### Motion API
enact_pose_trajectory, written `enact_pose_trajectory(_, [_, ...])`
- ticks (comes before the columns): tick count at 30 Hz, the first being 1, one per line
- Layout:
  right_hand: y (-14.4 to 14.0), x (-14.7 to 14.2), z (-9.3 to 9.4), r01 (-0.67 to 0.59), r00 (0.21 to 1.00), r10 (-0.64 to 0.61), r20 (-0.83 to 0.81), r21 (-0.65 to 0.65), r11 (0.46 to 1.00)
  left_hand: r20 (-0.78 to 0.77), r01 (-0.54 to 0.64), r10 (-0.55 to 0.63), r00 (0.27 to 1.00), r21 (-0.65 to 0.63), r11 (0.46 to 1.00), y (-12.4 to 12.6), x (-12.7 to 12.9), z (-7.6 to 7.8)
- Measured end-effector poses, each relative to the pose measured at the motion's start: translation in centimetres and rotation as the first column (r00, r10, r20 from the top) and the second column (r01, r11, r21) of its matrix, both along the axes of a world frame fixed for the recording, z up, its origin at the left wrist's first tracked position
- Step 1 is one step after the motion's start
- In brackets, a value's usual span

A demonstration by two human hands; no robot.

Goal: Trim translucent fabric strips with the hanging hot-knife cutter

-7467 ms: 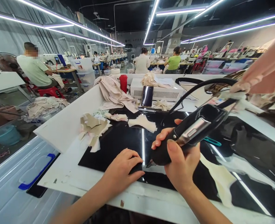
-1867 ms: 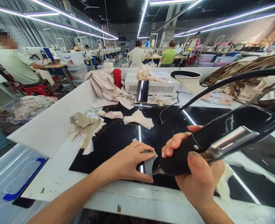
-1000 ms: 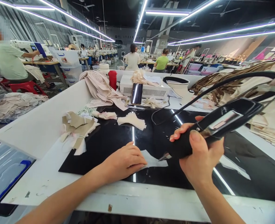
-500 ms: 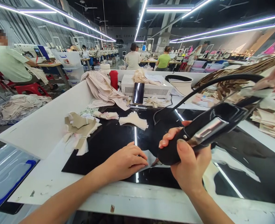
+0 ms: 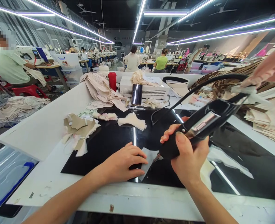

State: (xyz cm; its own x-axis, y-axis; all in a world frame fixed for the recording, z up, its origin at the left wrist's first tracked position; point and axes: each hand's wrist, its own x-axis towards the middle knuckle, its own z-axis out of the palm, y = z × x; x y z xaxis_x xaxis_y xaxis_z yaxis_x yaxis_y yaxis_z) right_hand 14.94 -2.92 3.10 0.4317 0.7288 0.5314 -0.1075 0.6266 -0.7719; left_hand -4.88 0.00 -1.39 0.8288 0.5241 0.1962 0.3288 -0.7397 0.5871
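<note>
- Left hand (image 5: 124,160) lies flat, fingers spread, pressing a small pale fabric piece (image 5: 149,157) down on the glossy black mat (image 5: 109,140), near the front edge of the white table (image 5: 58,177).
- Right hand (image 5: 188,155) is wrapped around a black handheld cutting tool (image 5: 198,126); its tip touches the fabric piece just right of the left fingertips.
- Black cable (image 5: 207,82) arcs from the back of the tool up and over the mat, crossing the view of the right-side stacks.
- Blue-handled clear bin lid (image 5: 6,174) sits low left, beside the table.
- Tied bundle of beige and white cut pieces (image 5: 80,130) lies on the mat's left edge; two smaller stacks of cream pieces (image 5: 131,120) lie further in.
- White side wall (image 5: 46,124) closes off the table's left.
- Right side: layered tan and cream fabric stacks (image 5: 263,115), partly blocked by the tool and cable.
- Back of the table: dark phone (image 5: 136,94) leans upright against a white vented box (image 5: 151,90); red cup (image 5: 112,81), heaped beige cloth (image 5: 102,90), black-rimmed white bowl (image 5: 176,84).
- Far back: seated people at sewing stations, one in a green shirt (image 5: 161,62); one at far left (image 5: 6,65).
- No writing is readable anywhere; signs are too small.
</note>
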Motion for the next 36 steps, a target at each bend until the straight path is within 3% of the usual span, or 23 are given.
enact_pose_trajectory(10, [-1.7, -1.1, -0.2, -0.075, 0.997, 0.075, -0.008, -0.022, 0.997, -0.018, -0.009, 0.008, 1.0, -0.065, 0.998, 0.0, 0.1, 0.3])
enact_pose_trajectory(16, [-1.7, -1.2, -0.2, -0.068, 0.997, 0.069, 0.018, -0.036, 0.997, -0.022, 0.015, -0.017, 1.0, -0.074, 0.997, 0.1, -0.1, 0.7])
enact_pose_trajectory(25, [-2.9, -2.5, 0.0, -0.148, 0.987, 0.145, -0.067, -0.04, 0.988, -0.002, 0.042, -0.042, 0.999, -0.042, 0.998, 0.2, -0.1, 0.8])
enact_pose_trajectory(32, [-2.8, -2.2, 0.1, -0.151, 0.988, 0.148, -0.047, -0.05, 0.987, 0.0, 0.045, -0.045, 0.999, -0.034, 0.998, 0.2, -0.4, 0.9])
enact_pose_trajectory(36, [-2.0, -0.7, 0.9, -0.041, 0.998, 0.04, -0.054, -0.012, 0.999, 0.012, 0.02, -0.02, 1.0, -0.008, 1.0, 0.1, -0.6, 0.9])
